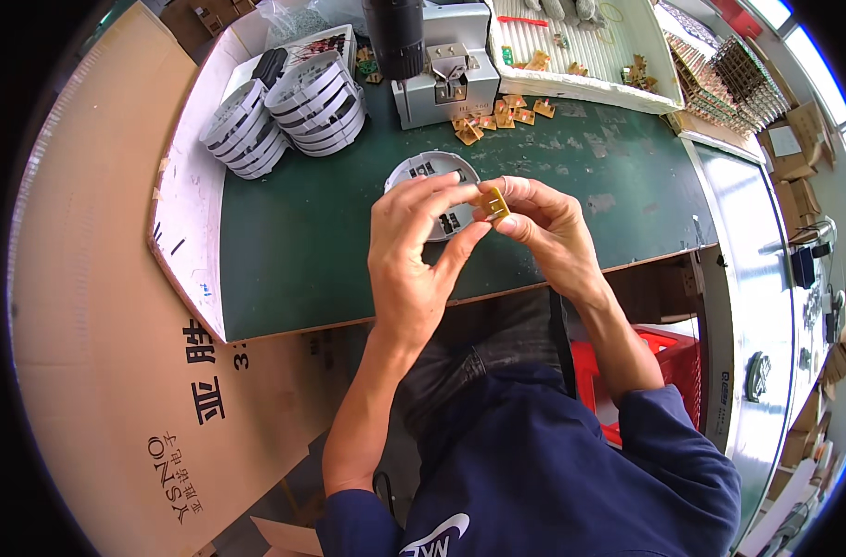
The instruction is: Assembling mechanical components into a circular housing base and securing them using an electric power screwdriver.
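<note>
Centre frame: left hand (414, 246) and right hand (544, 223) are pinching a small flat yellow-brown circuit piece (494, 201) by its edges; it is looking light, stiff, fragile.

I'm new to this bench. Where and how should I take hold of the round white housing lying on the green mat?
Probably grip the round white housing by its outer rim, from above. It lies flat, open side up, with parts inside, and both hands hover over its near half.

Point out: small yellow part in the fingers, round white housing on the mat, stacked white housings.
small yellow part (494, 201), head view, its exposed face
round white housing (421, 169), head view, upper rim
stacked white housings (316, 97), head view, right stack's middle
</note>
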A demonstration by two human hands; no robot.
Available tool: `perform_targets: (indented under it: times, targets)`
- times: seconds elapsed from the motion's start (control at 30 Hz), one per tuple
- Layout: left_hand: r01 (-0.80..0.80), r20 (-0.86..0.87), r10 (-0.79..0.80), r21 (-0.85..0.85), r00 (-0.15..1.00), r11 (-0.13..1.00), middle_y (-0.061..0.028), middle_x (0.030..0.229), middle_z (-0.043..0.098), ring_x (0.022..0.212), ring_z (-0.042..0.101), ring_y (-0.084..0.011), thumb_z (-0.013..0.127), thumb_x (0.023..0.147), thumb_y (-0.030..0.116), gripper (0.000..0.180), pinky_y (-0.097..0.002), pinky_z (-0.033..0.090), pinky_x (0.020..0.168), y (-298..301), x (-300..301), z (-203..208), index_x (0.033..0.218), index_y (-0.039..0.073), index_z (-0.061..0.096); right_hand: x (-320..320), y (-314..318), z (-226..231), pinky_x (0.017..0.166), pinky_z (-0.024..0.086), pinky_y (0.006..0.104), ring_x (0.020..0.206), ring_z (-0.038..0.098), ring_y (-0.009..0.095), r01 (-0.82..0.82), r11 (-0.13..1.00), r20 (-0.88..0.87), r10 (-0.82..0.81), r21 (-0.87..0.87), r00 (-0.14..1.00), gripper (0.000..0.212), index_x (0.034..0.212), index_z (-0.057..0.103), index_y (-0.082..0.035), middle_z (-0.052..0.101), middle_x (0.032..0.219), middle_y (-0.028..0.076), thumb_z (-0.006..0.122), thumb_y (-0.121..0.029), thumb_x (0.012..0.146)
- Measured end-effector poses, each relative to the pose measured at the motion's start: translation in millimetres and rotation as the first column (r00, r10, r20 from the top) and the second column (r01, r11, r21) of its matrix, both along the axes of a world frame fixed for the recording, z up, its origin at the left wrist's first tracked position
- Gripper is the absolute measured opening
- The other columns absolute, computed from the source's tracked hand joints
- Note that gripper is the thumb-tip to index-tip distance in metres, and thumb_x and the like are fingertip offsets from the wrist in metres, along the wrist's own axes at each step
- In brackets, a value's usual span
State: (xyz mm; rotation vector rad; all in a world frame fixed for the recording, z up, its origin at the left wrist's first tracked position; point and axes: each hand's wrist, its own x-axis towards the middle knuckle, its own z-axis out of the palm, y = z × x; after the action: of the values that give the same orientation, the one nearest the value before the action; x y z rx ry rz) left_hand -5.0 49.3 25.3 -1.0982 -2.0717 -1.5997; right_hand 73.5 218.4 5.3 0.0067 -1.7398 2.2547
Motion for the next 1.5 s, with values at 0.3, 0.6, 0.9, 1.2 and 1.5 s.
perform_targets:
  times: [0.3,0.6,0.9,1.2,1.5]
  targets:
    - [0.043,-0.017,-0.045,-0.100,0.999,0.994,-0.0035,0.116,0.072,0.114,0.063,-0.0234,0.080,0.088,0.008,0.013,-0.0374,0.052,0.096,-11.9,-8.1,-4.5,0.100,0.008,0.079,0.4,-2.8,-2.0,0.106,0.050,0.0350,0.113,0.066,0.016,-0.065,0.998,0.007,0.065,-0.004,0.998,0.040,0.130,0.067,-0.002,0.072,0.121,0.007,0.077,-0.015,0.094]
    - [-0.019,0.016,0.020,-0.070,1.000,0.997,-0.0095,0.126,0.067,0.121,0.059,-0.0297,0.083,0.086,0.019,0.034,-0.0422,0.047,0.104,-18.8,-14.1,-13.8,0.116,0.006,0.072,-14.8,-0.8,16.9,0.102,0.051,0.0327,0.111,0.065,0.015,0.000,0.961,0.007,-0.002,0.276,1.000,0.038,0.131,0.067,0.002,0.071,0.121,0.006,0.073,-0.015,0.096]
    - [-0.155,-0.041,0.150,-0.358,0.988,0.921,-0.0323,0.148,0.045,0.135,0.044,-0.0454,0.088,0.071,0.058,0.111,-0.0525,0.040,0.113,-5.3,-26.6,-42.3,0.144,-0.013,0.043,-91.5,17.2,21.6,0.090,0.056,0.0436,0.104,0.068,0.036,0.266,0.293,-0.301,0.081,0.918,0.950,0.028,0.117,0.073,-0.004,0.071,0.111,0.016,0.075,-0.011,0.089]
    - [-0.167,-0.036,0.165,-0.338,0.986,0.926,-0.0241,0.144,0.053,0.130,0.051,-0.0419,0.092,0.071,0.042,0.097,-0.0494,0.046,0.108,-4.7,-30.3,-40.5,0.142,-0.007,0.049,-98.8,10.2,11.0,0.090,0.056,0.0429,0.103,0.069,0.036,0.194,0.226,-0.210,0.051,0.955,0.976,0.030,0.116,0.073,0.000,0.072,0.109,0.019,0.075,-0.012,0.088]
    - [-0.183,-0.092,0.158,-0.442,0.983,0.878,-0.0247,0.146,0.050,0.127,0.052,-0.0411,0.087,0.077,0.046,0.083,-0.0493,0.046,0.107,-7.3,-28.7,-36.2,0.134,-0.009,0.060,-86.7,25.9,11.1,0.093,0.057,0.0380,0.109,0.071,0.030,0.101,0.346,-0.114,0.019,0.933,0.993,0.041,0.133,0.066,-0.005,0.072,0.122,0.017,0.072,-0.015,0.094]
